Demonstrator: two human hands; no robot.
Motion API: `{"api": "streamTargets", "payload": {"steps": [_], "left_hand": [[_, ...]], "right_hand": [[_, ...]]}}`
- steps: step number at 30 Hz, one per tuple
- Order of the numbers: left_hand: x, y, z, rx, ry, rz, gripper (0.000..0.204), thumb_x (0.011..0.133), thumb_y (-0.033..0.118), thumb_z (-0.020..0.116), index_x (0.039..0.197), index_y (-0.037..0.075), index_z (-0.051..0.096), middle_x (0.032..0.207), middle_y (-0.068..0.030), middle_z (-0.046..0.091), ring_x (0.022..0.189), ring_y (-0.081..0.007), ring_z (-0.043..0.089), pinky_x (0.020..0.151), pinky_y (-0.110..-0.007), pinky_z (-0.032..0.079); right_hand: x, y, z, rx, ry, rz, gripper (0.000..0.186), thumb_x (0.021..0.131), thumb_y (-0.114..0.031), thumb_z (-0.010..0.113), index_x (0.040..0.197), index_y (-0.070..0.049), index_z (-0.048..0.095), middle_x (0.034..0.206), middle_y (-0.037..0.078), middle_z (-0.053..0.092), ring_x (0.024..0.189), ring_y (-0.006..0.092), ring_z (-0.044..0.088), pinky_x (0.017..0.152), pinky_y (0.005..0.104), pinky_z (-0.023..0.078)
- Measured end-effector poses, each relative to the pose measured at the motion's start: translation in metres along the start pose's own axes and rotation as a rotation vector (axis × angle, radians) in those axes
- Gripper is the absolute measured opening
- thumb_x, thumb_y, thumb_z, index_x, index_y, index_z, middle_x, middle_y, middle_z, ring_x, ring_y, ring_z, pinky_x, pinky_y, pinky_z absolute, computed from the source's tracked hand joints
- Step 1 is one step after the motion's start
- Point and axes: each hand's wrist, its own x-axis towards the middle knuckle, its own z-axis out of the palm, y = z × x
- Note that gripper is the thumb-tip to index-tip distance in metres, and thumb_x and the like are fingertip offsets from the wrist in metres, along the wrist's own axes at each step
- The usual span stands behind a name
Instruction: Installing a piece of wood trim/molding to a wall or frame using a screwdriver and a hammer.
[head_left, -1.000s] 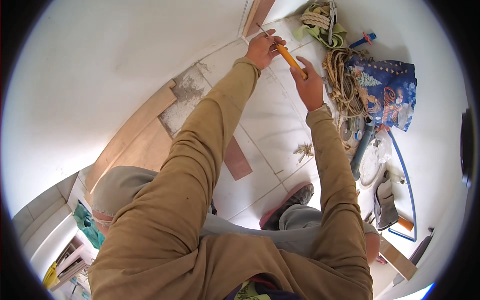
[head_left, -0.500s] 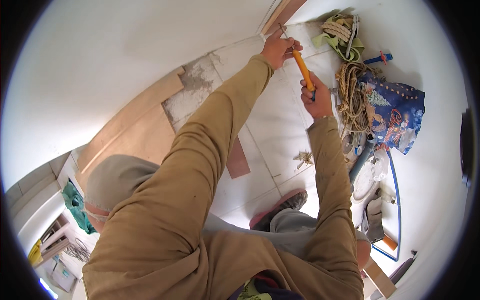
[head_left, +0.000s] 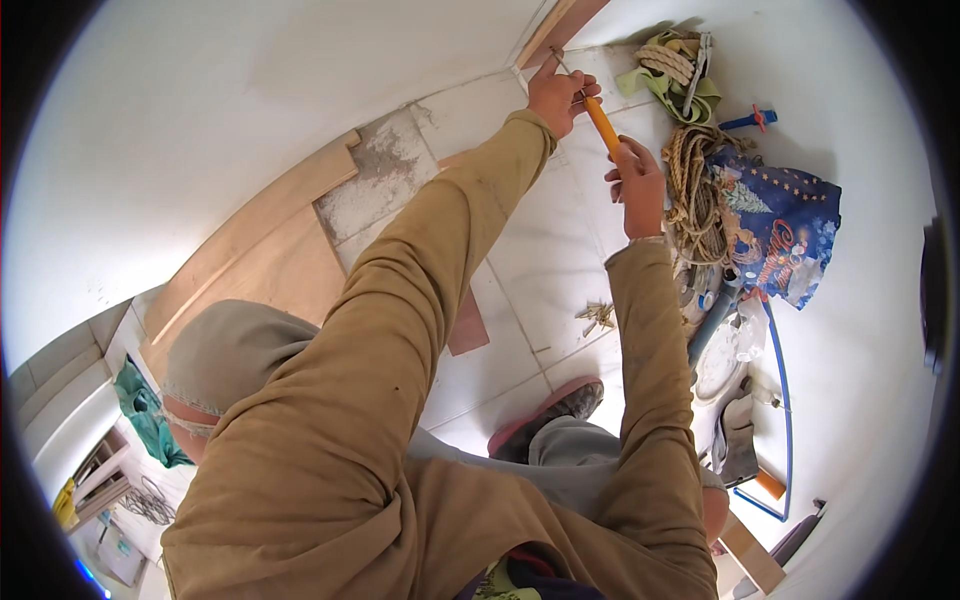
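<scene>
While my right hand clamps the near end of the orange-handled screwdriver, its tip pokes beyond my left hand; whether those fingers pinch it, I cannot tell.

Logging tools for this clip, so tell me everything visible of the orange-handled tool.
The orange-handled tool has a plastic-looking handle and a thin, metallic-looking shaft. It slants with its tip toward the upper left, near the wooden board; contact there is unclear. The right hand holds the handle's near end, covering it. The left hand is at the shaft; whether it grips cannot be told.
</scene>
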Motion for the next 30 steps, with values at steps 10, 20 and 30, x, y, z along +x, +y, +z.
{"api": "streamTargets", "payload": {"steps": [10, 20, 30], "left_hand": [[0.006, -0.001, 0.004, -0.061, -0.064, -0.002, 0.069, 0.106, 0.006, 0.042, 0.162, 0.021, 0.004, 0.126, -0.0203, 0.055, 0.11, -0.032, 0.063, 0.098, -0.057, 0.056], [0.001, -0.012, 0.005, -0.103, -0.126, -0.037, 0.066, 0.105, 0.004, 0.043, 0.161, 0.014, 0.01, 0.132, -0.0204, 0.052, 0.119, -0.0353, 0.059, 0.101, -0.061, 0.054], [0.003, -0.007, -0.002, 0.003, -0.065, -0.043, 0.064, 0.102, 0.0, 0.048, 0.158, 0.011, 0.021, 0.12, -0.0171, 0.059, 0.111, -0.0301, 0.063, 0.096, -0.056, 0.058]], "right_hand": [[0.006, 0.006, -0.013, 0.248, -0.181, 0.151, 0.038, 0.098, -0.028, 0.068, 0.127, -0.003, 0.066, 0.079, 0.004, 0.061, 0.054, 0.0109, 0.052, 0.051, 0.0262, 0.042], [0.024, 0.015, -0.036, 0.628, -0.253, 0.455, 0.033, 0.1, -0.025, 0.061, 0.119, 0.001, 0.068, 0.071, 0.005, 0.059, 0.053, 0.0102, 0.051, 0.049, 0.0247, 0.039], [0.01, 0.011, -0.02, 0.49, -0.12, 0.406, 0.038, 0.102, -0.028, 0.059, 0.13, -0.003, 0.061, 0.073, 0.003, 0.055, 0.051, 0.0078, 0.046, 0.043, 0.0226, 0.033]]}}
